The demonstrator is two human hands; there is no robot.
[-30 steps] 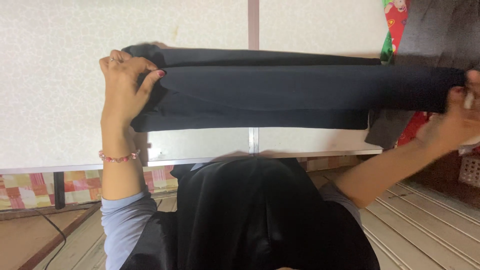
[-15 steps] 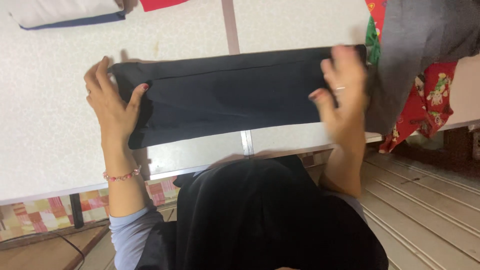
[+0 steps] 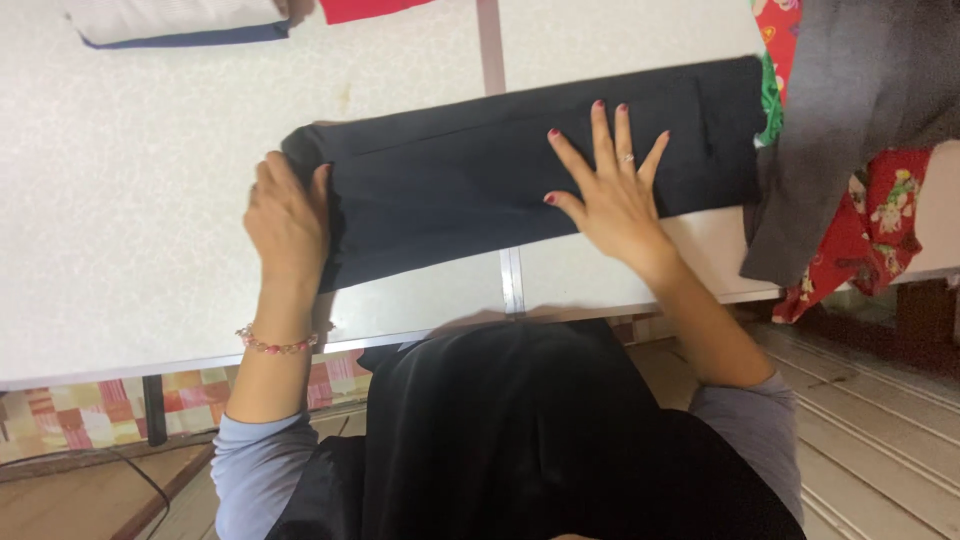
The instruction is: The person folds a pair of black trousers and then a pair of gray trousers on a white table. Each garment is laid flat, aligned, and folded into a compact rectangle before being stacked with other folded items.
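Observation:
A long dark folded garment (image 3: 450, 180) lies flat across the white table (image 3: 130, 220). My left hand (image 3: 288, 220) grips its left end, fingers curled around the edge of the cloth. My right hand (image 3: 605, 185) presses flat on the garment's right half, fingers spread, a ring on one finger. A beaded bracelet circles my left wrist.
A grey garment (image 3: 850, 110) and red patterned cloth (image 3: 860, 230) hang over the table's right end. A folded white and blue cloth (image 3: 180, 22) and a red cloth (image 3: 370, 8) lie at the far edge. A metal seam (image 3: 497, 60) splits the tabletop. Wooden floor lies below.
The garment came down from being held stretched in the air to lying on the table. My right hand let go of its end and now presses flat on it.

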